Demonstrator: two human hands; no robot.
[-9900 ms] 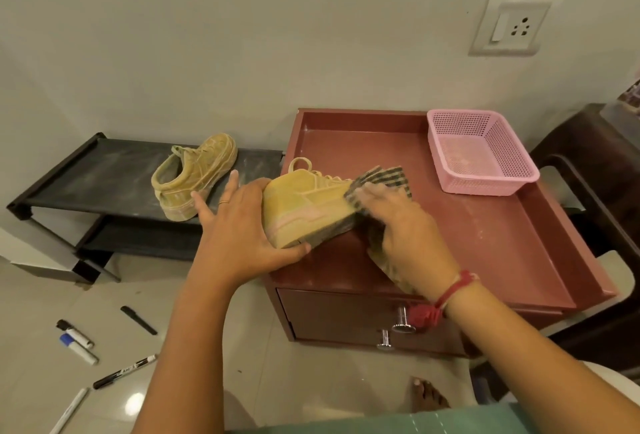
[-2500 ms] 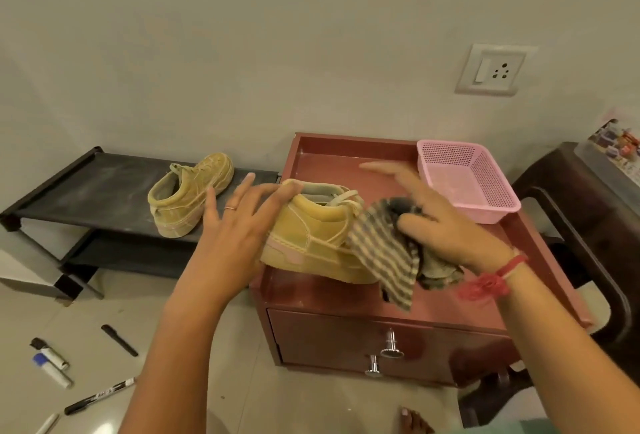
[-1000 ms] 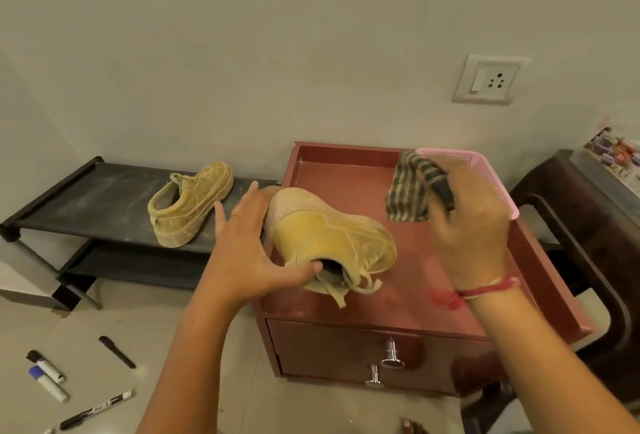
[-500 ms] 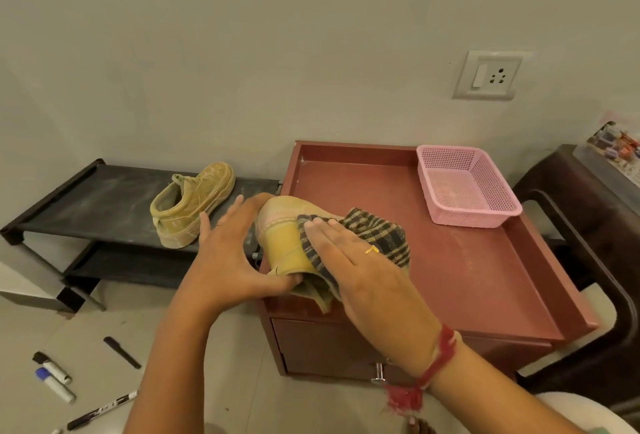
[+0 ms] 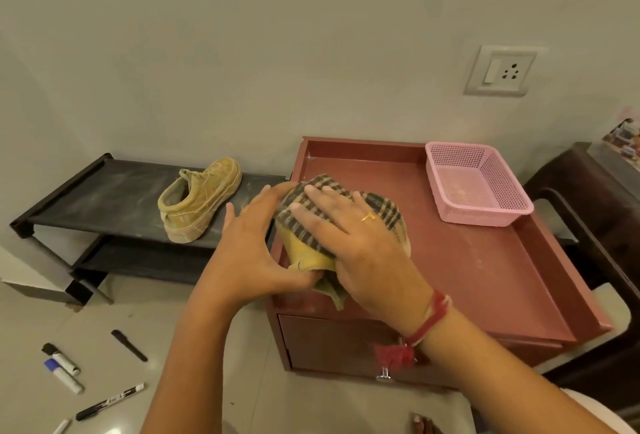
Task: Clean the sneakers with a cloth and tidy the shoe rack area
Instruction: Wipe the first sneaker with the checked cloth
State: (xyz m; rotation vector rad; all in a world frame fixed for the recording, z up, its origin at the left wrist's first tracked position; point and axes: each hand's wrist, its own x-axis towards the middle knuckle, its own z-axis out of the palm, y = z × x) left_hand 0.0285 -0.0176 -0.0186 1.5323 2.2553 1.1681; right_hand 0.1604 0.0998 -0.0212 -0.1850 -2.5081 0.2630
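Right hand (image 5: 360,243) presses cloth (image 5: 384,208) on sneaker (image 5: 304,257)

Right hand (image 5: 353,246) pressing cloth (image 5: 384,206) onto sneaker (image 5: 304,253), left hand (image 5: 249,250) holding

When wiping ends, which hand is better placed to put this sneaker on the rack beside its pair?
Left. The left hand grips the sneaker on the side nearest the rack, where the other sneaker sits; the right hand lies flat on the cloth.
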